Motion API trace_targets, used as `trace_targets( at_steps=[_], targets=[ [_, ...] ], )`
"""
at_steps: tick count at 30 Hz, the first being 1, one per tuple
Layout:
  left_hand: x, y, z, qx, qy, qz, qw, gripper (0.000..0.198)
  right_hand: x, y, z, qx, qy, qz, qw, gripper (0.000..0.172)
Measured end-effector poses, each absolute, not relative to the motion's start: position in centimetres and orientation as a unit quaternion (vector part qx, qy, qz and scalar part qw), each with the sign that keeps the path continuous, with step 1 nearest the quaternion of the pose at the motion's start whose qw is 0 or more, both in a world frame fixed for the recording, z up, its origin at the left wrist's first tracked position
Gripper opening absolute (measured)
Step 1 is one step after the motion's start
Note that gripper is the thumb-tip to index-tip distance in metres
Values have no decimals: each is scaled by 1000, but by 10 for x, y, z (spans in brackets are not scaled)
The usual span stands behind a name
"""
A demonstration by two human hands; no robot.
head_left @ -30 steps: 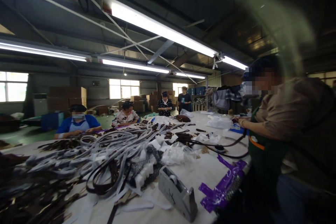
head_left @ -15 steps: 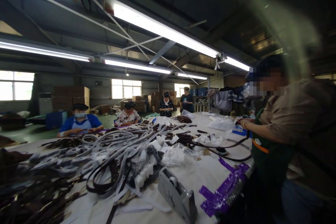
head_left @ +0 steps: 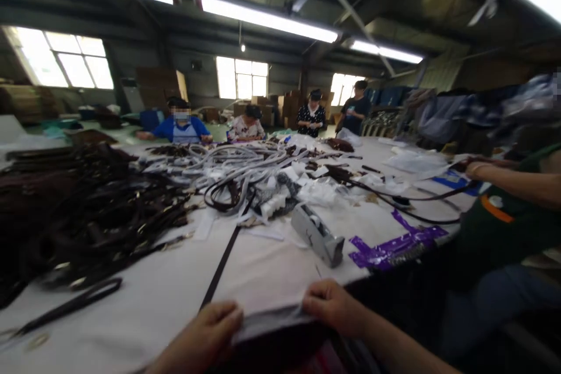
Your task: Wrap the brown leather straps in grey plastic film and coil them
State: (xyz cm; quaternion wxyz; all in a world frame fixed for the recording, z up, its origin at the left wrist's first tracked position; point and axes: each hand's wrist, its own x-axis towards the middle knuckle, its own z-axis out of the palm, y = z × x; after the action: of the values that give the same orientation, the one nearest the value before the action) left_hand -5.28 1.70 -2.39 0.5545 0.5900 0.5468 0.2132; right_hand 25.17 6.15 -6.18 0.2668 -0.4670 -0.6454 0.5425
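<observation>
At the near edge of the table, my left hand (head_left: 208, 330) is closed, thumb beside curled fingers, at the pale cloth cover (head_left: 274, 321). My right hand (head_left: 331, 307) pinches the same cover farther right, and a greyish fold of its edge runs between the two hands. A long dark strap (head_left: 223, 263) stretches from the pile to behind my left hand; whether that hand touches it is hidden. Ahead of my right hand stands a grey tape dispenser (head_left: 318, 236). Purple tape (head_left: 394, 245) is stuck on the table edge beyond it.
Dark straps with metal fittings (head_left: 144, 228) are heaped at the left. Grey-white coiled straps (head_left: 258, 158) and clear plastic bags (head_left: 324, 191) lie mid-table. A co-worker in a green apron (head_left: 517, 222) works close at right. Several people sit or stand across the table.
The view has tilted down and turned left, so the table appears higher and farther right. Both my hands have come into view at the near edge.
</observation>
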Motion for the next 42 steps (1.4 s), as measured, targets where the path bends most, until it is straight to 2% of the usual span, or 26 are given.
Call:
trace_targets(
  at_steps=[7, 10, 15, 22, 28, 31, 33, 38, 42],
  targets=[
    [-31, 34, -16, 625, 504, 221, 554, 38, 245, 51, -47, -405, -641, 634, 153, 41],
    [-19, 34, -20, 648, 497, 214, 536, 34, 232, 48, -48, -401, -631, 648, 145, 38],
    [-26, 31, -30, 647, 531, 285, 467, 26, 229, 49, -54, -427, -677, 564, 202, 32],
    [-15, 24, -41, 687, 539, 304, 381, 10, 233, 44, -59, -420, -778, 404, 236, 25],
    [9, 25, -52, 682, 566, 331, 324, 3, 231, 37, -69, -396, -850, 260, 229, 30],
    [17, 26, -59, 697, 573, 333, 274, 7, 230, 35, -72, -383, -877, 194, 215, 32],
    [18, 26, -61, 717, 564, 332, 240, 12, 230, 35, -73, -383, -881, 182, 211, 33],
    [3, 27, -57, 738, 573, 343, 102, 12, 236, 31, -74, -411, -857, 241, 195, 31],
    [-5, 25, -53, 708, 595, 351, 146, 7, 239, 28, -78, -395, -872, 209, 198, 33]
  ],
)
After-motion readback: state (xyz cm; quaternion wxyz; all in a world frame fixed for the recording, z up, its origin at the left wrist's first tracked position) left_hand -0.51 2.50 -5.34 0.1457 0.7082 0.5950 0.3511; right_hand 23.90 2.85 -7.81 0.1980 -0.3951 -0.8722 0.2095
